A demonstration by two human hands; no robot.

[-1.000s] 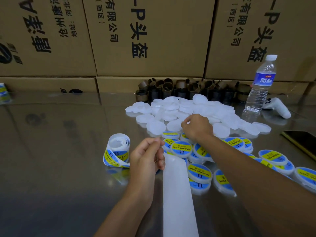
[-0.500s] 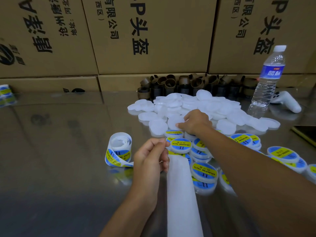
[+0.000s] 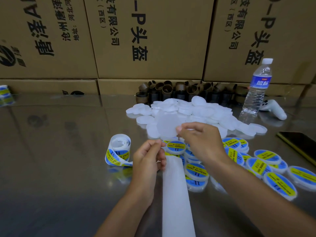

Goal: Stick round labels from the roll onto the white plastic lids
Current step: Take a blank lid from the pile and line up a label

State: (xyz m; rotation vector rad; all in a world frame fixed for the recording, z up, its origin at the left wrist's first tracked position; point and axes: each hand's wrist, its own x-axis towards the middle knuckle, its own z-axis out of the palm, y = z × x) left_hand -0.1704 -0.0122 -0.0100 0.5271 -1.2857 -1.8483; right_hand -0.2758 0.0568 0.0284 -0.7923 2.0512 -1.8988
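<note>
My right hand [image 3: 199,141] pinches a blank white lid [image 3: 166,124] by its edge and holds it up above the table, in front of the pile of blank white lids [image 3: 205,112]. Just below it, my left hand [image 3: 148,159] pinches the top of the white backing strip [image 3: 176,194], which runs toward me. The label roll [image 3: 118,150], with blue and yellow round labels, lies left of my left hand. Several labelled lids [image 3: 196,171] lie in a heap under and to the right of my hands.
A water bottle [image 3: 257,88] stands at the back right, with a white controller [image 3: 273,108] beside it and a dark phone [image 3: 301,144] at the right edge. Brown cardboard cores [image 3: 179,93] line the foot of stacked cardboard boxes [image 3: 150,40]. More labels [image 3: 5,93] sit far left.
My right hand reached into the blank pile, took one lid and lifted it back toward my left hand. My left hand kept its grip on the backing strip.
</note>
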